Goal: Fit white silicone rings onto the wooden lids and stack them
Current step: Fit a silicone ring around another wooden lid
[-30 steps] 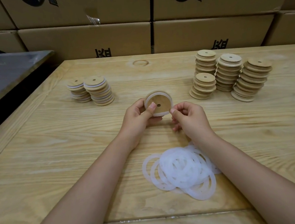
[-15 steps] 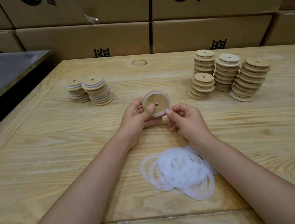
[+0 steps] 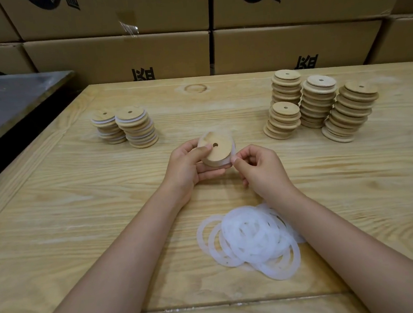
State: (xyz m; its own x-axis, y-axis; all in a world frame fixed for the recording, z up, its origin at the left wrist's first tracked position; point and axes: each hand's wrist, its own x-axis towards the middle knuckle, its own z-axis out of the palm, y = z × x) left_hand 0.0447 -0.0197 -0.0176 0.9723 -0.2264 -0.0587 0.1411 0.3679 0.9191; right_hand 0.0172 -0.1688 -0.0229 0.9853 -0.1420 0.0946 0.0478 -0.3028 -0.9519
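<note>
My left hand point(image 3: 189, 168) grips a round wooden lid point(image 3: 219, 152) with a small centre hole, thumb on its face, tilted above the table's middle. A white silicone ring point(image 3: 232, 146) sits around the lid's rim, blurred. My right hand point(image 3: 261, 169) pinches the ring at the lid's lower right edge. A loose pile of white silicone rings point(image 3: 251, 239) lies on the table near my right forearm. Two short stacks of lids with white rings point(image 3: 125, 127) stand at the left. Several taller stacks of bare wooden lids point(image 3: 320, 104) stand at the right.
The wooden table point(image 3: 81, 217) has a raised border along its left and front. A grey metal surface point(image 3: 8, 103) lies beyond the left edge. Cardboard boxes point(image 3: 290, 44) wall off the far side.
The lid has tilted so its face points more upward. My right fingers have closed onto the ring at its lower right edge. The stacks and ring pile are unmoved.
</note>
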